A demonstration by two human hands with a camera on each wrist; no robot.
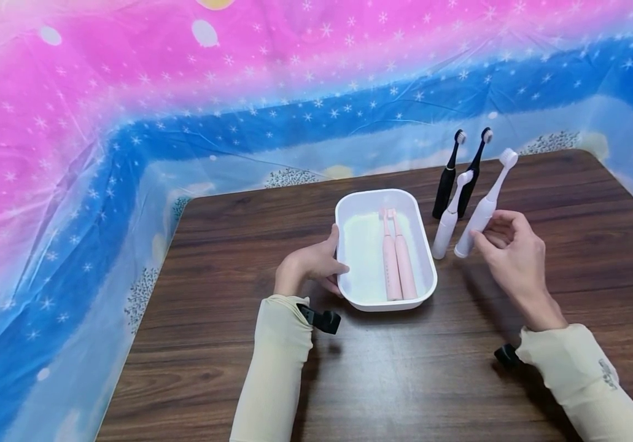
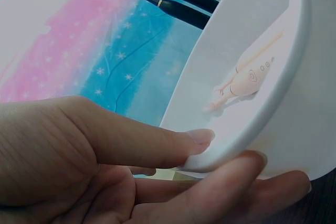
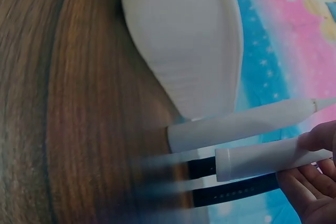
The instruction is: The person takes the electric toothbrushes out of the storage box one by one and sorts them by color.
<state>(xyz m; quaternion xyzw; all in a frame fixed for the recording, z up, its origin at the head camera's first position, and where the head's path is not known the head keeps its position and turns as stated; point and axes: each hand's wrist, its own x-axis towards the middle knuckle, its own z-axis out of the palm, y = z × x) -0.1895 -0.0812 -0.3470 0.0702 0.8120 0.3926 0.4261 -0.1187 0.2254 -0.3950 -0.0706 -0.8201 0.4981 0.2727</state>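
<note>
My left hand (image 1: 316,265) grips the left side of a white plastic tub (image 1: 428,279), thumb over the rim and fingers outside, as the left wrist view (image 2: 173,150) shows too. Two pink electric toothbrushes (image 1: 391,267) lie side by side in the tub's right half. My right hand (image 1: 517,258) pinches the handle of a white electric toothbrush (image 1: 481,222) between thumb and fingers. That brush leans to the right, and in the right wrist view its base (image 3: 224,165) looks raised off the table. Another white electric toothbrush (image 1: 446,228) stands upright between it and the tub.
Two black electric toothbrushes (image 1: 446,184) stand upright behind the white ones, towards the table's back edge. The dark wooden table (image 1: 228,270) runs to a patterned pink and blue cloth (image 1: 294,116) hanging behind and at the sides.
</note>
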